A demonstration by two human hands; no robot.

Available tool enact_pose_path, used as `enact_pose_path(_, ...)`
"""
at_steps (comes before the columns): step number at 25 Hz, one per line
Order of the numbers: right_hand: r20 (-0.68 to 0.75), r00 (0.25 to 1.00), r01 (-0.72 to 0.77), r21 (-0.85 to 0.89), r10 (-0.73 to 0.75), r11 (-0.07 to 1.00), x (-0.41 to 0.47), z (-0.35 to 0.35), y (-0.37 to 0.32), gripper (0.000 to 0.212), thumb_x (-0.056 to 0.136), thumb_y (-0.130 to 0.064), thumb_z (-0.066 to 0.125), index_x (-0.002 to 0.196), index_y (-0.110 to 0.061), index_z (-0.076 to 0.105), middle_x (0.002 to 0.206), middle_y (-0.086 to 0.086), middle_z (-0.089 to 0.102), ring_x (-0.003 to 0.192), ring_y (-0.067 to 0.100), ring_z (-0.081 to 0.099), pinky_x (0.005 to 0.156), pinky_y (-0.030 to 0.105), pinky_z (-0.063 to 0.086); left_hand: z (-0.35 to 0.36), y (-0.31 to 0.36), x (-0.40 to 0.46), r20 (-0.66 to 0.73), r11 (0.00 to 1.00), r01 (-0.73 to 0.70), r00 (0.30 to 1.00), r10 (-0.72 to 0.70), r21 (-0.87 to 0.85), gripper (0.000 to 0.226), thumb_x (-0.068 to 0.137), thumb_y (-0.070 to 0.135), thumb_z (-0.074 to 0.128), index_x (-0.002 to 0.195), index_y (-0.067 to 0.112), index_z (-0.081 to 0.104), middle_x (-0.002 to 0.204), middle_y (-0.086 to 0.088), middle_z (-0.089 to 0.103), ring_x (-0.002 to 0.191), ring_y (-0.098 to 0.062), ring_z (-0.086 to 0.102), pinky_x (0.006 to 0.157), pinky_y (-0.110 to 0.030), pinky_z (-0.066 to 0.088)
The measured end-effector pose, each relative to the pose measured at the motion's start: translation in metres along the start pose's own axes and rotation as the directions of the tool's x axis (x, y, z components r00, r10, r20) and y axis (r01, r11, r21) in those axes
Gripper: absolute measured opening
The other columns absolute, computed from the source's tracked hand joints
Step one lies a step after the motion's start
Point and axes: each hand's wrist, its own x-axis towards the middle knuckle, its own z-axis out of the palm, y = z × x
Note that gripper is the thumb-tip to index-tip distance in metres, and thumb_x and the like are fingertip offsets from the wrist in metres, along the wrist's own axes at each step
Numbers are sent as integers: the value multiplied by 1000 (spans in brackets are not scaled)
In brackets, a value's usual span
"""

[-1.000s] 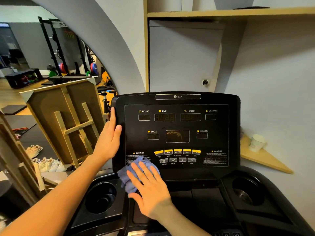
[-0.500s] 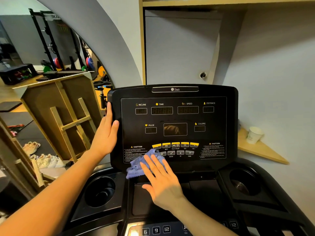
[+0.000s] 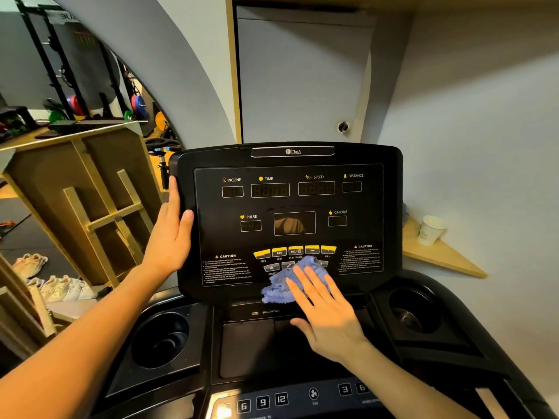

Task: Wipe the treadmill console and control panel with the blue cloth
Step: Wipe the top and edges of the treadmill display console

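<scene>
A white paper cup [image 3: 431,229] is standing on a wooden corner shelf [image 3: 444,255] at the right, against the pale wall [image 3: 484,131]. A grey cabinet door [image 3: 299,74] is hanging on the far wall, with a small round lock [image 3: 342,127] near its lower right corner. At the left, a wooden frame [image 3: 90,201] is leaning, and pale sneakers [image 3: 51,282] are lying on the floor beside it. Far left, a black rack [image 3: 60,74] is holding coloured weight plates [image 3: 137,105].
</scene>
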Motion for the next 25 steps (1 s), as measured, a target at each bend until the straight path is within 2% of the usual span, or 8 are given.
enact_pose_path(13, 67, 995, -70, -93, 76, 993, -34, -5, 72, 74, 100, -58, 37, 160, -19, 17, 168, 8, 11, 155, 26, 7, 121, 45, 15, 2, -4, -1, -17, 999, -45, 999, 45, 10, 72, 100, 53, 23, 157, 28, -13, 155, -14, 36, 135, -23, 37, 102, -32, 29)
enact_pose_path(18, 71, 987, -141, -58, 145, 988, -41, -8, 85, 63, 105, -53, 18, 158, -20, 23, 167, 7, 18, 155, 26, 12, 120, 44, 17, 3, -2, 0, -22, 999, -42, 999, 42, -4, 72, 100, 54, 23, 157, 28, -12, 155, -11, 35, 136, -22, 37, 102, -34, 30)
enact_pose_path(19, 74, 982, -168, -53, 171, 984, -43, -9, 89, 63, 106, -52, 13, 158, -20, 24, 167, 6, 19, 155, 25, 12, 120, 43, 16, 2, -1, 0, -27, 999, -43, 999, 43, -9, 72, 100, 54, 23, 157, 28, -12, 155, -5, 37, 135, -18, 37, 102, -33, 30)
enact_pose_path(20, 78, 977, -193, -57, 197, 980, -45, -9, 93, 63, 106, -51, 9, 158, -20, 24, 166, 6, 20, 155, 25, 12, 120, 43, 15, 2, 0, 0, -30, 999, -43, 999, 42, -17, 72, 99, 54, 23, 157, 28, -12, 153, 10, 36, 134, -11, 35, 103, -33, 30)
enact_pose_path(22, 89, 968, -229, -77, 236, 970, -48, -9, 102, 63, 106, -50, 5, 157, -19, 25, 165, 8, 23, 154, 26, 14, 119, 42, 14, 1, 2, 1, -31, 999, -37, 999, 36, -39, 72, 99, 54, 23, 157, 29, -12, 140, 38, 24, 128, 8, 29, 104, -33, 29)
enact_pose_path(24, 100, 962, -246, -97, 255, 964, -47, -8, 108, 63, 106, -49, 4, 155, -17, 28, 164, 9, 26, 154, 27, 14, 119, 43, 13, 2, 2, 2, -30, 998, -31, 999, 30, -53, 72, 99, 53, 23, 157, 29, -11, 132, 44, 22, 124, 22, 26, 104, -32, 29)
enact_pose_path(25, 99, 961, -250, -104, 260, 963, -46, -7, 110, 63, 106, -48, 4, 154, -17, 30, 163, 10, 27, 153, 27, 13, 120, 42, 10, 2, 1, 2, -29, 998, -30, 999, 28, -60, 72, 98, 53, 24, 157, 29, -11, 132, 44, 23, 123, 23, 26, 104, -31, 28)
